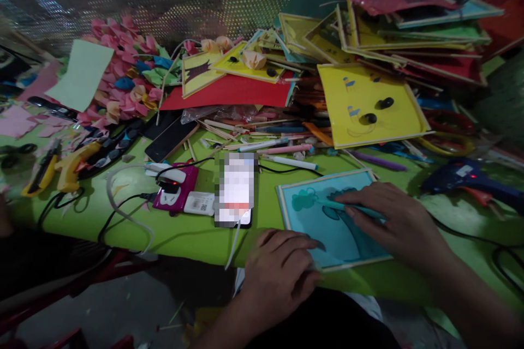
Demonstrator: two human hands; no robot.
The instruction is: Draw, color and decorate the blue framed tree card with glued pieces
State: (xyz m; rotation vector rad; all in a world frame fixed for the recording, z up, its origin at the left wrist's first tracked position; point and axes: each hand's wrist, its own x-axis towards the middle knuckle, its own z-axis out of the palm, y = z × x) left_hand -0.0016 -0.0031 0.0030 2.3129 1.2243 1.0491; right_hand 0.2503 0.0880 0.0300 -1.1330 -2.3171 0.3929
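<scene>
A light blue card (pixel 303 221) with a pale stick frame lies at the near edge of the green table (pixel 192 232). A darker blue shape is drawn on it. My right hand (pixel 393 223) rests on the card's right part and pinches a teal pen (pixel 347 207) whose tip points left onto the drawing. My left hand (pixel 278 272) presses the card's near edge with curled fingers, holding it down.
A phone (pixel 235 191) lies left of the card, with a pink power bank (pixel 176 191) and cables beside it. Blue glue gun (pixel 466 177) at right, yellow glue gun (pixel 73 166) at left. Stacked framed cards (pixel 368 103), pens and paper flowers (pixel 123 76) crowd the back.
</scene>
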